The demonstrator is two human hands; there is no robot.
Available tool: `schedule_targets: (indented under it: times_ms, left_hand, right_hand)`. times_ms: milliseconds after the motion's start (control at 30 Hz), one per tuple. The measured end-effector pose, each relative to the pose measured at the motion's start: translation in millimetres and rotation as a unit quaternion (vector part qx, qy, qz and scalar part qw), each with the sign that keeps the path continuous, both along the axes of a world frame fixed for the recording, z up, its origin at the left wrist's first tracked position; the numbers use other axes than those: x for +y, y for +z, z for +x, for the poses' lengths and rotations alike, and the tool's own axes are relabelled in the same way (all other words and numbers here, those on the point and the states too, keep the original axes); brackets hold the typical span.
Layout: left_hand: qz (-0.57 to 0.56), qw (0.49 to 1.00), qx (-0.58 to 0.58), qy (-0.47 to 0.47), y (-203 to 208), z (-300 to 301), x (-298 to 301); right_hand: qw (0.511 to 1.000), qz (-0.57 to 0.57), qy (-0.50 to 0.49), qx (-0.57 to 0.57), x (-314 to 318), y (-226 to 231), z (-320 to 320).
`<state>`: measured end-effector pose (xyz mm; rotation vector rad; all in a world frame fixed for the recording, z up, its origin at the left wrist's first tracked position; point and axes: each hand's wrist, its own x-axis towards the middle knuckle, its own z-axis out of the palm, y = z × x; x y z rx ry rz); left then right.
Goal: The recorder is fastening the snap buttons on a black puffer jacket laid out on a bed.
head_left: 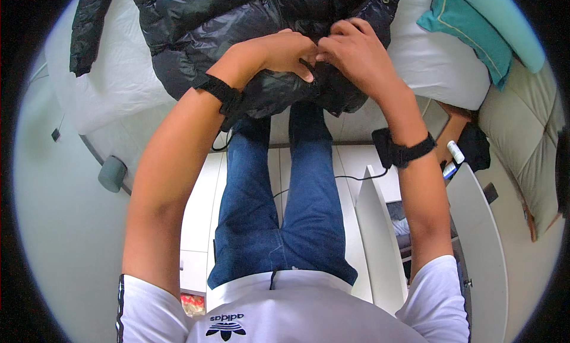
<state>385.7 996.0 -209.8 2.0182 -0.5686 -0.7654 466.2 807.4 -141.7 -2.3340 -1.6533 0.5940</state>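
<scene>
A shiny black puffer jacket (pixel 202 28) lies spread over the bed in front of me, one sleeve reaching out to the far left. My left hand (pixel 290 53) is closed on the lower front edge of the jacket, thumb pointing down along a dark strip. Close beside it, my right hand (pixel 355 52) has its fingers bent in and pinched at the same front opening. The fingertips of both hands nearly meet. What exactly lies between them, zip or fabric edge, is too small to make out.
White bedding (pixel 113 88) lies under the jacket. A teal pillow (pixel 469 37) rests at the far right, near a grey padded cushion (pixel 516 117). Cabinet doors stand open at the lower right (pixel 481 224). A black cable (pixel 356 178) runs from my right wrist strap across my legs.
</scene>
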Motion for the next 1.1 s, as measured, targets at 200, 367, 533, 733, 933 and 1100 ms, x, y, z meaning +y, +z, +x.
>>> schedule_targets:
  times_ms: [200, 367, 533, 733, 933, 1100]
  left_hand:
    - [0.023, 0.991, 0.133, -0.008, 1.4, 7.0, 5.6]
    - [0.095, 0.866, -0.362, 0.331, 24.1, -23.9, -18.6]
    - [-0.135, 0.725, 0.428, 0.522, 69.3, -124.7, -79.0]
    - [-0.459, 0.296, 0.466, 0.696, 27.1, -116.6, -124.7]
    - [-0.487, 0.228, 0.405, 0.740, 10.7, -96.3, -136.4]
    - [-0.513, 0.202, 0.385, 0.740, 14.1, -92.8, -142.0]
  right_hand:
    - [0.983, -0.036, -0.026, 0.177, 8.7, -28.5, 15.7]
    - [0.982, 0.009, -0.069, 0.176, -3.9, -46.1, 18.1]
    - [0.970, -0.028, -0.064, 0.234, 1.7, -45.0, 23.6]
    - [0.968, -0.021, -0.071, 0.241, 8.8, -43.5, 24.4]
    - [0.958, -0.007, -0.083, 0.273, 1.9, -47.7, 28.5]
    - [0.950, -0.002, -0.092, 0.298, 2.9, -46.8, 27.4]
